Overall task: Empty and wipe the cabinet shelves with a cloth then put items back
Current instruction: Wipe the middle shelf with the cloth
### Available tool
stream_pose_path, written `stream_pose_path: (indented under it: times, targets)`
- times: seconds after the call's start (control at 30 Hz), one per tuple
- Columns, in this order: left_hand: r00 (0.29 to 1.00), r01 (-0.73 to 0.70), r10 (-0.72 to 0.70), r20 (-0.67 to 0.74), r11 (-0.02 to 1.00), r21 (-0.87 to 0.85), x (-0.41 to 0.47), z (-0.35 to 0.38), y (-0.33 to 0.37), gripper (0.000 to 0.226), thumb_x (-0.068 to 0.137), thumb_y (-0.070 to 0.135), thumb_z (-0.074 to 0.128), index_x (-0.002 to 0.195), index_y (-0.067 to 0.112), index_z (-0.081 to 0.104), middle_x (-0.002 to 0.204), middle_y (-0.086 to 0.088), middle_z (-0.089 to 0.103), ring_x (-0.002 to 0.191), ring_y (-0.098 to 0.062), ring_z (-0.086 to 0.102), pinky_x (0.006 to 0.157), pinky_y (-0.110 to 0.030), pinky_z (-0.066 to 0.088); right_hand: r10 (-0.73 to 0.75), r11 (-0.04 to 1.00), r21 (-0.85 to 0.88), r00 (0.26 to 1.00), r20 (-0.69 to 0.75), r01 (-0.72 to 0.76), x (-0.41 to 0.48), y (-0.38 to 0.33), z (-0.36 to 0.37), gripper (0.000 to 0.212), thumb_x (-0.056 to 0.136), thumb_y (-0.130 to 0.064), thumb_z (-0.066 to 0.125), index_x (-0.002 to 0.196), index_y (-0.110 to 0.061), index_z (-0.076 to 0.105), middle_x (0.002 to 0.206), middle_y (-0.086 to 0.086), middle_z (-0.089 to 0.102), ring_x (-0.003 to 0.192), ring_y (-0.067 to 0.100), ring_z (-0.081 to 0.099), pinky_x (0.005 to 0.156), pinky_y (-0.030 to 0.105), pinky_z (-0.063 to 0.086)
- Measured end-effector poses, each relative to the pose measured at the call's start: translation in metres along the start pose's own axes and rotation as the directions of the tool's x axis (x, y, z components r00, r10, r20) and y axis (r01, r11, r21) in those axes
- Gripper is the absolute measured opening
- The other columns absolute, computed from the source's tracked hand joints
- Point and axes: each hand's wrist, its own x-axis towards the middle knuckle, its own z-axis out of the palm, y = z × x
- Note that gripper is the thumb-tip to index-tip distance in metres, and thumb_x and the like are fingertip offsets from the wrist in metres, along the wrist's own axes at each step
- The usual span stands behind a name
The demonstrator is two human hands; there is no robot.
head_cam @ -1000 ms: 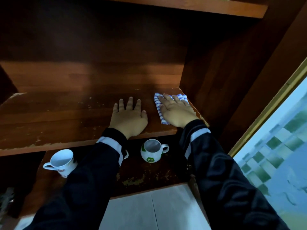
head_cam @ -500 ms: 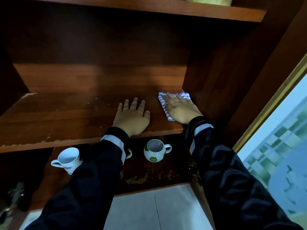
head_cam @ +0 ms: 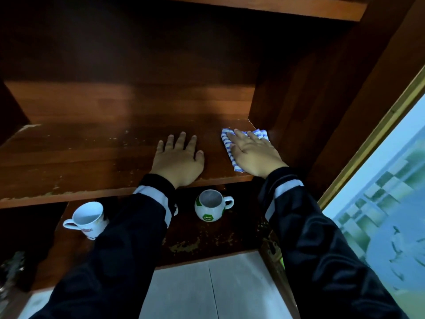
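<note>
A worn brown cabinet shelf [head_cam: 80, 155] spans the middle of the view with nothing standing on it. My right hand [head_cam: 253, 153] lies flat with straight fingers on a blue-and-white striped cloth [head_cam: 227, 146], pressing it down at the shelf's right end beside the cabinet side wall. My left hand [head_cam: 178, 161] rests palm down on the bare wood, a short gap left of the cloth. On the lower shelf [head_cam: 195, 240] stand a white mug [head_cam: 86, 221] and a round green-and-white mug [head_cam: 210, 207].
The cabinet's right side wall [head_cam: 299, 111] stands right next to the cloth. An upper shelf [head_cam: 276, 5] runs overhead. Pale floor tiles [head_cam: 207, 288] lie below the cabinet, and a gold-framed door panel [head_cam: 379, 192] is at the right.
My right hand has slid the cloth a little further toward the right wall and back of the shelf. My left hand keeps its place on the wood.
</note>
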Motion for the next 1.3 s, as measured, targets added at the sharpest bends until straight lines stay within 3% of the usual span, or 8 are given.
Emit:
stream_pose_path:
  times: [0.7, 1.0, 1.13, 1.3]
  targets:
    - [0.999, -0.028, 0.03, 0.028, 0.998, -0.059, 0.007, -0.002, -0.004, 0.06, 0.104, 0.051, 0.018, 0.158, 0.033, 0.002, 0.166, 0.004, -0.008, 0.152, -0.024, -0.009, 0.122, -0.044, -0.007, 0.105, 0.994, -0.031, 0.993, 0.046, -0.104, 0.088, -0.008, -0.005, 0.054, 0.105, -0.042, 0.014, 0.157, -0.027, 0.006, 0.164, -0.005, -0.001, 0.15, 0.021, -0.004, 0.12, 0.042, 0.0]
    - [0.999, -0.035, 0.037, 0.012, 0.996, -0.078, 0.004, -0.004, -0.006, 0.06, 0.104, 0.052, 0.019, 0.159, 0.032, 0.007, 0.166, 0.004, -0.004, 0.153, -0.023, -0.006, 0.123, -0.043, -0.005, 0.115, 0.993, -0.018, 0.991, 0.069, -0.114, 0.048, -0.012, -0.004, 0.054, 0.105, -0.042, 0.012, 0.156, -0.029, 0.004, 0.164, -0.007, -0.003, 0.15, 0.02, -0.005, 0.119, 0.042, -0.002]
    - [0.998, -0.059, 0.056, -0.038, 0.995, -0.078, -0.003, -0.003, -0.007, 0.058, 0.104, 0.049, 0.023, 0.158, 0.03, 0.013, 0.167, 0.004, 0.001, 0.153, -0.023, -0.001, 0.123, -0.043, -0.002, 0.096, 0.995, -0.009, 0.995, 0.013, -0.095, 0.007, -0.012, 0.0, 0.052, 0.105, -0.041, 0.013, 0.156, -0.032, 0.007, 0.163, -0.01, -0.001, 0.15, 0.017, -0.003, 0.121, 0.041, -0.002]
    - [0.999, -0.044, 0.044, -0.002, 0.998, -0.04, -0.004, -0.002, -0.005, 0.059, 0.104, 0.05, 0.019, 0.159, 0.031, 0.006, 0.166, 0.005, -0.005, 0.153, -0.022, -0.004, 0.123, -0.043, -0.002, 0.097, 0.995, 0.009, 0.99, -0.097, -0.097, -0.032, -0.014, 0.006, 0.05, 0.105, -0.04, 0.018, 0.154, -0.035, 0.016, 0.163, -0.012, 0.008, 0.15, 0.016, 0.004, 0.121, 0.039, 0.002]
